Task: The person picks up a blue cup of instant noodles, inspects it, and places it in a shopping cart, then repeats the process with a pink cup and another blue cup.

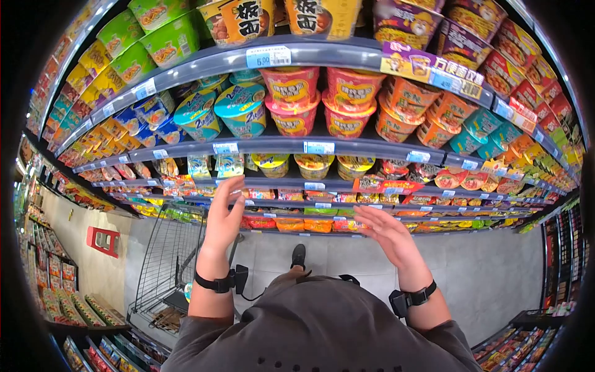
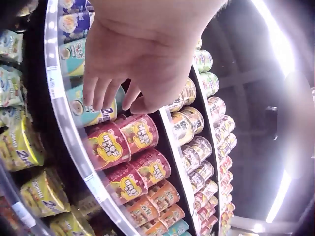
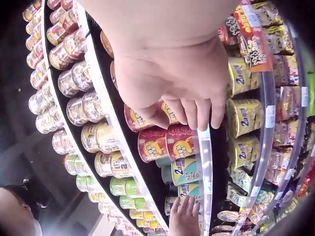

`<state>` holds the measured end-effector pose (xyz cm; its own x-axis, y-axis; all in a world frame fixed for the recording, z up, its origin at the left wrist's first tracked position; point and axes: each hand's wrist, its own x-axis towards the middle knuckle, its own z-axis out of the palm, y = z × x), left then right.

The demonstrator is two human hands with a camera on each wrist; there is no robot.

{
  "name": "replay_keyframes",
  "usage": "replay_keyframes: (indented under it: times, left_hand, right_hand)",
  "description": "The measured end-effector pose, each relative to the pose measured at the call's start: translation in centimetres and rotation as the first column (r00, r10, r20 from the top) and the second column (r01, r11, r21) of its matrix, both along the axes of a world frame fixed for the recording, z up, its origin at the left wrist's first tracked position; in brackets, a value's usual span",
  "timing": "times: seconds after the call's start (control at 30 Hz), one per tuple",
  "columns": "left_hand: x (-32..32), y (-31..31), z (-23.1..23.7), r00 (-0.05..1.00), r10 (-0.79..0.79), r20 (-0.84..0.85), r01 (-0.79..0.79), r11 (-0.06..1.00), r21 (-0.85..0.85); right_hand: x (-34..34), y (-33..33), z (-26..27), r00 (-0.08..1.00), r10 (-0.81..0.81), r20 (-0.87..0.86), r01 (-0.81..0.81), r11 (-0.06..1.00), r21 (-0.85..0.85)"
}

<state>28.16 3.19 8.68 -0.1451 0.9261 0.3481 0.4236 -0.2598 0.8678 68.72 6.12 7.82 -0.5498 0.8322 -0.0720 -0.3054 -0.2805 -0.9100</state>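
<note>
Both hands are raised before a shelf of instant noodles, and neither holds anything. My left hand (image 1: 224,214) has its fingers loosely bent, and in the left wrist view it overlaps teal noodle cups (image 2: 91,115). Fingers slightly spread, my right hand (image 1: 389,232) points inward at the shelf front; in the right wrist view it overlaps red noodle buckets (image 3: 152,145). In the head view, red buckets (image 1: 291,121) and teal bowls (image 1: 240,111) stand on the shelf beyond the hands. Yellow noodle cups (image 1: 315,166) sit one level lower, between the two hands.
A black wire shopping cart (image 1: 164,260) stands at my left, with a few goods in it. Farther left, a red step stool (image 1: 103,242) is on the floor. Price-tagged shelf edges (image 1: 319,147) curve across the front. Other racks (image 1: 561,248) flank the aisle.
</note>
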Motion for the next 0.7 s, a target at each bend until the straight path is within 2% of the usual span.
replay_keyframes:
  times: [0.07,0.17,0.3,0.47,0.53,0.57,0.7]
  left_hand:
    - [0.1,2.7,2.5,1.0,-0.008,0.027,0.007,1.0,0.014]
    - [-0.3,6.9,5.7,0.996,-0.079,0.048,0.073,0.99,0.122]
    - [-1.2,11.8,8.6,0.984,-0.175,0.041,0.168,0.977,0.133]
    - [-1.5,16.9,9.0,0.973,-0.217,0.077,0.193,0.952,0.239]
    - [-1.6,18.2,9.7,0.977,-0.215,0.004,0.209,0.953,0.219]
    - [-2.2,18.7,9.7,0.979,-0.186,-0.086,0.199,0.964,0.179]
    - [-2.8,20.0,10.3,0.954,-0.208,-0.218,0.24,0.962,0.133]
  right_hand:
    - [-2.0,2.5,1.5,1.0,0.004,0.0,-0.004,0.999,0.043]
    - [-4.9,6.5,3.3,0.997,0.057,-0.059,-0.045,0.983,0.179]
    - [-9.3,10.6,7.3,0.996,0.041,-0.085,-0.017,0.964,0.266]
    - [-13.4,14.7,9.1,0.987,0.014,-0.157,0.05,0.917,0.397]
    - [-14.5,16.1,9.1,0.991,-0.042,-0.127,0.1,0.866,0.49]
    - [-14.8,16.6,8.9,0.99,-0.048,-0.132,0.107,0.866,0.489]
    - [-15.9,18.0,8.7,0.989,-0.042,-0.141,0.105,0.871,0.481]
